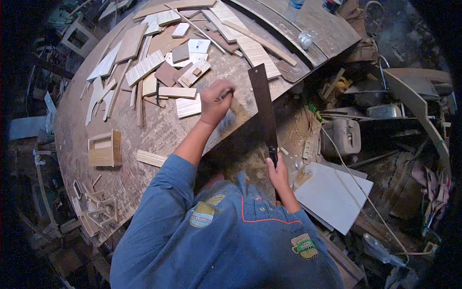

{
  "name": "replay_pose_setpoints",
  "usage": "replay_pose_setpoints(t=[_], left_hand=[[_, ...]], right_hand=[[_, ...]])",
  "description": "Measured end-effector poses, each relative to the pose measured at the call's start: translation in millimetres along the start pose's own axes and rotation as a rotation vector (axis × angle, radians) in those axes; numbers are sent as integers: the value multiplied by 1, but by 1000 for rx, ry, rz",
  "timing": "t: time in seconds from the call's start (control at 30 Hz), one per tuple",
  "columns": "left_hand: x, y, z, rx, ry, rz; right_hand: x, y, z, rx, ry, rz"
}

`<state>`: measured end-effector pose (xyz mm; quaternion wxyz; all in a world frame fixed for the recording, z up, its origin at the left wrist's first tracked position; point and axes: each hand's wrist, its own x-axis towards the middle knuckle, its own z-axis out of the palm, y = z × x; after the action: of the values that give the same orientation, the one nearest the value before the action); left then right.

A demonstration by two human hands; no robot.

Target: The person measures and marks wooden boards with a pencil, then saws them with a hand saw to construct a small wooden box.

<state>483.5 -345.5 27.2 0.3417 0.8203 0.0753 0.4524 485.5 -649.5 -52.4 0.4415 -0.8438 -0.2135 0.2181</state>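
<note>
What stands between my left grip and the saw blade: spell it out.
Nothing visible: between the left grip and the saw blade there shows only a gap over the table. The nearest pale board lies on the left grip's far side. The right grip holds the black handle.

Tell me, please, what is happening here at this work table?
A person holds a hand saw by its dark handle in the right hand, its blade pointing away from the body. The left hand, above the table, is curled around what looks like a small dark object, mostly hidden. Cut wood pieces lie scattered beyond, and a small wooden box sits at left.
</note>
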Motion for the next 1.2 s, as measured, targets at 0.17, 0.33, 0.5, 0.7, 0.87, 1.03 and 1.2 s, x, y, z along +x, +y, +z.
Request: replay_pose_setpoints(t=[0.17, 0.33, 0.5, 0.7, 0.87, 1.03, 1.2], left_hand=[[-69, -23, 7, 159, -337, 11], [-99, -26, 6, 227, -427, 25], [-82, -15, 4, 177, -349, -41], [-13, -10, 12, -91, 31, -544], [19, -62, 18, -352, 76, -740], [4, -88, 23, -40, -95, -878], [-34, -81, 37, 237, -199, -907]], right_hand=[[6, 14, 6, -19, 46, -32], [5, 8, 3, -62, -43, 26], [7, 6, 4, -64, -39, -8], [17, 2, 4, 1, -11, -84], [25, -15, 2, -75, -76, -73], [24, -14, 7, -77, -69, -43], [29, -11, 11, -145, -114, -29]])
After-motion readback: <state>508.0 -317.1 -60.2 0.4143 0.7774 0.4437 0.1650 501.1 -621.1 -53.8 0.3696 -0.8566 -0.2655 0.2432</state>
